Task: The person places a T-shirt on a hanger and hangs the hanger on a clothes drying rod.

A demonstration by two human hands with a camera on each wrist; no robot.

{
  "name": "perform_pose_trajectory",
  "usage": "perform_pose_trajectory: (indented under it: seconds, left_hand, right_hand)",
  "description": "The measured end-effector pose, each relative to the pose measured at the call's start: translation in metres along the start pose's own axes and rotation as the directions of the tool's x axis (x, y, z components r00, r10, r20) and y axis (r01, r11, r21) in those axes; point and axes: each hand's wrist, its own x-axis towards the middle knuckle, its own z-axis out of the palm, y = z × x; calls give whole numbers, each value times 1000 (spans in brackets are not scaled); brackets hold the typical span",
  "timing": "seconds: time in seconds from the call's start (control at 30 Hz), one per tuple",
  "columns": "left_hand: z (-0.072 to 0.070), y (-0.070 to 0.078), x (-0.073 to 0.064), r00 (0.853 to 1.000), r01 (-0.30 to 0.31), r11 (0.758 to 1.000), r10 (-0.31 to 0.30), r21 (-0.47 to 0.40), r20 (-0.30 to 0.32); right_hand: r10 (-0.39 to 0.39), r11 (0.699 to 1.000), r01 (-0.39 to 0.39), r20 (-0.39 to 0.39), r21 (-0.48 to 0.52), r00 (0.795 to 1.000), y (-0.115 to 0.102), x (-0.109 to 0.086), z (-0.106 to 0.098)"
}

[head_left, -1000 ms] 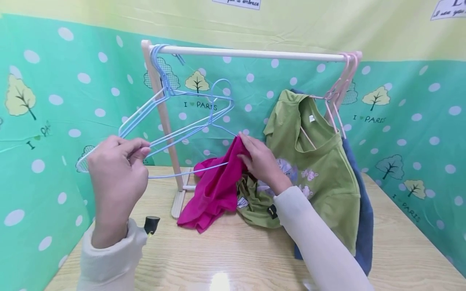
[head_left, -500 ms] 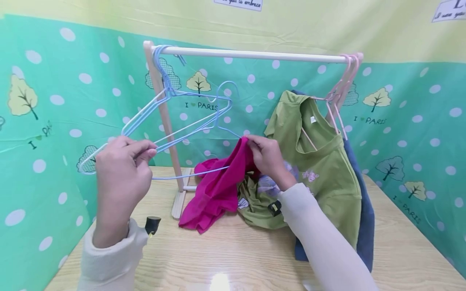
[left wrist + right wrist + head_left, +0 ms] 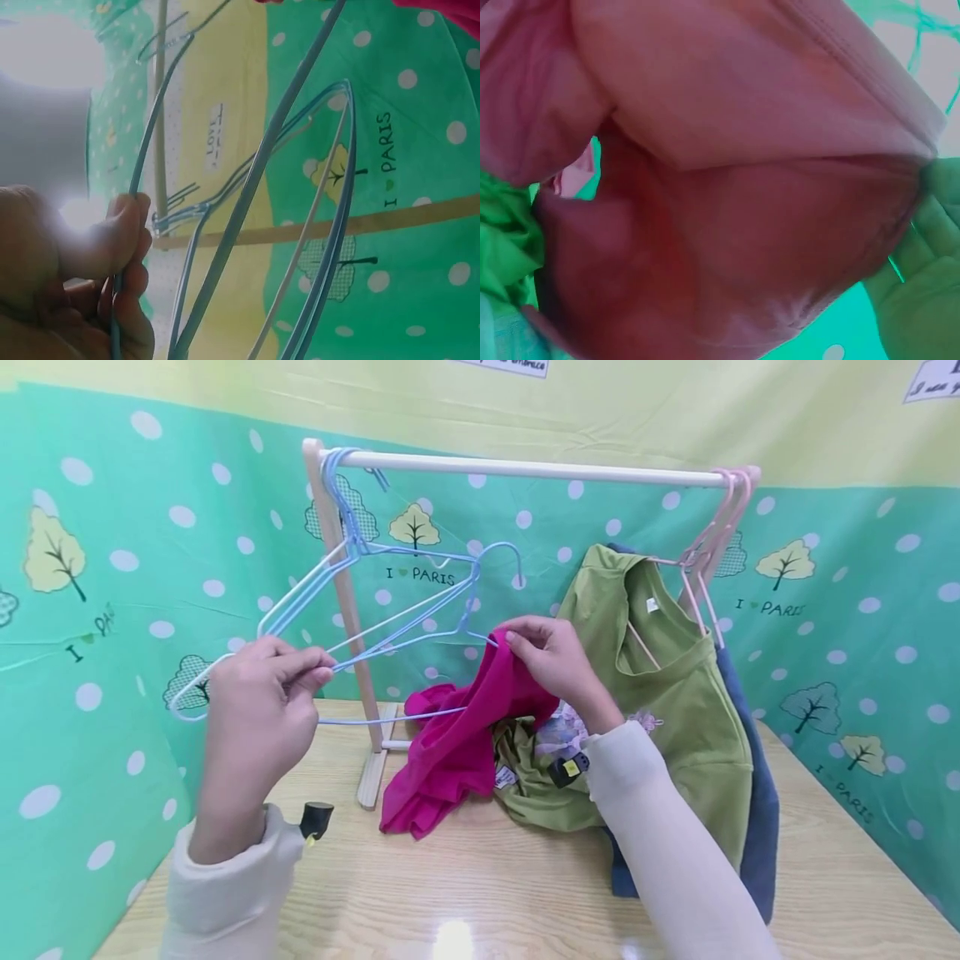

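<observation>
A light blue wire hanger (image 3: 390, 719) is held by its left arm between the thumb and fingers of my left hand (image 3: 258, 727). Its hook points up, apart from the rail. My right hand (image 3: 558, 660) pinches the edge of a magenta garment (image 3: 453, 760) at the hanger's right end, which goes inside the cloth. The rest of the garment droops to the table. In the left wrist view, my left hand (image 3: 97, 262) grips the blue wire. In the right wrist view, the garment (image 3: 780, 217) gapes wide, with the fingers of my right hand (image 3: 922, 277) at its edge.
A rack with a white rail (image 3: 525, 466) stands behind. Several blue hangers (image 3: 352, 518) hang at its left end. On pink hangers (image 3: 720, 539) at the right hang a green T-shirt (image 3: 690, 718) and blue clothing (image 3: 759, 827). Crumpled green cloth (image 3: 540, 806) lies on the table (image 3: 390, 893).
The held hanger has moved rightward, its hook tipping to the right, deeper into the magenta garment. My left hand has shifted right with it. My right hand has moved right and slightly up, drawing the edge along.
</observation>
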Motion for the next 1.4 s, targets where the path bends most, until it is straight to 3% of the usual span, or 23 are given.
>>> perform_pose_trajectory:
  seconds: [0.07, 0.13, 0.2, 0.3, 0.47, 0.57, 0.63, 0.87, 1.0, 1.23, 1.4]
  left_hand:
    - [2, 2, 0, 999, 48, 999, -48, 3, -10]
    - [4, 4, 0, 996, 92, 996, -92, 11, -19]
    - [5, 4, 0, 991, 131, 991, -130, 17, -25]
    - [4, 4, 1, 986, 163, 986, -162, 20, -28]
    - [5, 4, 1, 986, 169, 985, -169, 24, -12]
    - [6, 5, -1, 988, 154, 988, -154, 25, -1]
    - [8, 6, -2, 990, 137, 990, -137, 28, 4]
    - [22, 8, -4, 999, 43, 999, -43, 8, 20]
    - [28, 11, -6, 998, 40, 999, -40, -4, 41]
    - [29, 12, -5, 998, 29, 999, -28, -13, 64]
    - [28, 13, -3, 997, 1, 1000, 0, -17, 72]
  right_hand:
    - [-73, 995, 69, -45, -65, 996, 6, -3, 3]
    - [-187, 971, 170, -92, -169, 978, 13, -6, 6]
    - [-307, 919, 263, -111, -294, 945, 22, -9, 8]
    - [-434, 822, 367, -63, -435, 899, 32, -14, 11]
    - [-466, 719, 389, 16, -577, 885, 41, -23, 14]
    - [-471, 682, 367, 4, -632, 882, 45, -28, 16]
    - [-475, 678, 354, -16, -645, 880, 46, -30, 18]
    - [-515, 708, 381, -66, -595, 855, 38, -28, 23]
    - [-532, 721, 394, -92, -570, 842, 27, -25, 25]
    - [-509, 769, 350, -179, -535, 842, 26, -26, 27]
    - [-523, 773, 356, -210, -525, 826, 26, -30, 30]
